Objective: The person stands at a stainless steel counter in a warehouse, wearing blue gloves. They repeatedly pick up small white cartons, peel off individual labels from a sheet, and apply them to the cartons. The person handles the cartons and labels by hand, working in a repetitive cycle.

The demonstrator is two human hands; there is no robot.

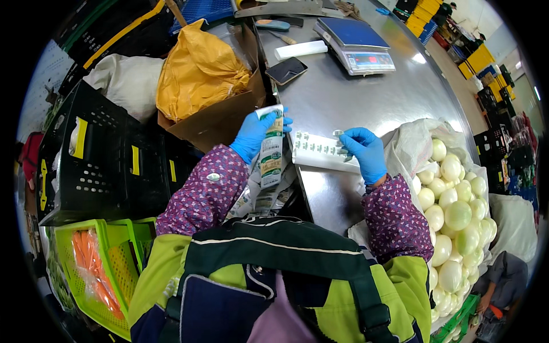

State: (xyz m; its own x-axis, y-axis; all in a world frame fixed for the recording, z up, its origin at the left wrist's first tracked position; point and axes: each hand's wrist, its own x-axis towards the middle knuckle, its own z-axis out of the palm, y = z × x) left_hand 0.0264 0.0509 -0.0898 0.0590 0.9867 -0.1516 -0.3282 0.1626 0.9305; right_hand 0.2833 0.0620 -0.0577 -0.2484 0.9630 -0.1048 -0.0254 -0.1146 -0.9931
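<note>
Gripping and pinching, two blue-gloved hands work on the wearer's side of the one scale [359, 48]. From here I see the left hand [250, 136] closed around one strip of printed labels [271, 155], dangling off the wearer's side of the scale. The right hand [366, 153], fingertips together, holds what looks like one small sticker [338, 134] at one white sticker sheet [320, 151]; whether it's fully free I can't tell. Left of the scale, one phone [287, 71] and one white roll [301, 50] lie on the metal surface [400, 103]. Farther left of it, one yellow sack [197, 71] fills one cardboard box [214, 123]. Right of the scale, nearer the wearer, one open bag [409, 147] holds pale onions [452, 214], too many to count.
</note>
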